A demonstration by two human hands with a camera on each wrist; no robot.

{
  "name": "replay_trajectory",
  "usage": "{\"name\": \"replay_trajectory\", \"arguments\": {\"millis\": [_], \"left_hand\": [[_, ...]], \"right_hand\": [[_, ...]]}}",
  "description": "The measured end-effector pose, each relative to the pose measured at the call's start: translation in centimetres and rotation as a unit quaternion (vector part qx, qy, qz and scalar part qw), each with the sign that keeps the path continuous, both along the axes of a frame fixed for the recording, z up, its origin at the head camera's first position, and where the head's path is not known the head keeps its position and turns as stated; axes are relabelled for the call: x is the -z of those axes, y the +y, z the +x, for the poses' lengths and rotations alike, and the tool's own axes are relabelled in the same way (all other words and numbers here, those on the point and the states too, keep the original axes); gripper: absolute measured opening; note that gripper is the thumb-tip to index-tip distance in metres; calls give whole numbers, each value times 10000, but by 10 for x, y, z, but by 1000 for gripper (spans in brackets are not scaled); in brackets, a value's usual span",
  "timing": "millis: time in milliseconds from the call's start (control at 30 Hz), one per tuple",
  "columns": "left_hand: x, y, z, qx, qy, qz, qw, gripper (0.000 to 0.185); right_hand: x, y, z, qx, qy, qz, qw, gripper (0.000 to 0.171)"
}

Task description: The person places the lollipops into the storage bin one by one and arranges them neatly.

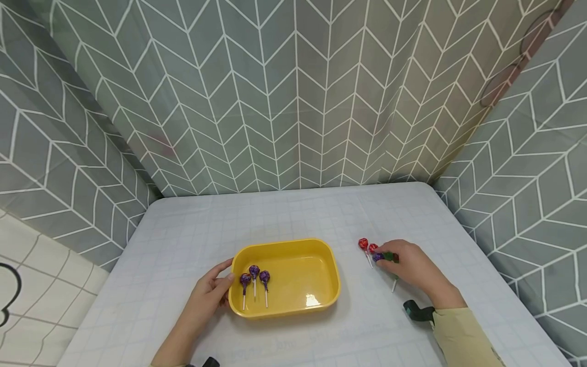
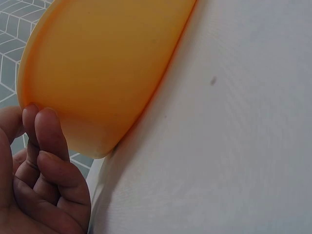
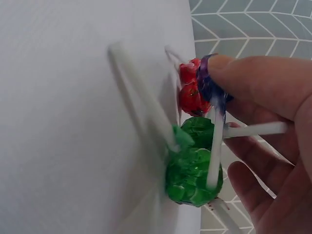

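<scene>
A yellow tray [image 1: 302, 270] stands on the table, with three purple-wrapped lollipops [image 1: 254, 271] lying at its left end. My left hand [image 1: 212, 290] holds the tray's left rim, thumb at the edge and fingers against the outer wall [image 2: 87, 134]. To the right of the tray, my right hand [image 1: 415, 265] pinches a purple lollipop [image 3: 210, 83] between thumb and index finger, its white stick pointing down in the right wrist view. Two red lollipops [image 1: 363, 244] lie just left of that hand. Green lollipops [image 3: 194, 176] are beside its fingers, partly covered by the hand in the head view.
A white cloth with faint grid lines covers the table [image 1: 284, 219]. Patterned grey-green curtains [image 1: 284, 102] hang behind it and at both sides. A dark strap piece [image 1: 418, 311] sits at the right wrist, by the sleeve.
</scene>
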State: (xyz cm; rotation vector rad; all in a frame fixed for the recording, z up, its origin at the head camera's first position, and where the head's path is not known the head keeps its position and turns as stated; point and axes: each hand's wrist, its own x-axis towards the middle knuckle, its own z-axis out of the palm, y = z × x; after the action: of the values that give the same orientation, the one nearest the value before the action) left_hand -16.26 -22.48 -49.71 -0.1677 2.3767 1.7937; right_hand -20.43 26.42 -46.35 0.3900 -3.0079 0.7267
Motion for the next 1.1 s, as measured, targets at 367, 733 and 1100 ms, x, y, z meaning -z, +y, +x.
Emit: {"name": "replay_trajectory", "arguments": {"millis": [367, 733, 1100], "left_hand": [[0, 0, 0, 25, 47, 8, 10000, 50], [-1, -1, 0, 77, 92, 78, 9999, 51], [0, -2, 0, 105, 80, 115, 9998, 50]], "right_hand": [[-2, -3, 3, 217, -49, -243, 9995, 35], [-1, -4, 3, 103, 207, -350, 9991, 32], [-9, -4, 5, 83, 291, -393, 9988, 33]]}}
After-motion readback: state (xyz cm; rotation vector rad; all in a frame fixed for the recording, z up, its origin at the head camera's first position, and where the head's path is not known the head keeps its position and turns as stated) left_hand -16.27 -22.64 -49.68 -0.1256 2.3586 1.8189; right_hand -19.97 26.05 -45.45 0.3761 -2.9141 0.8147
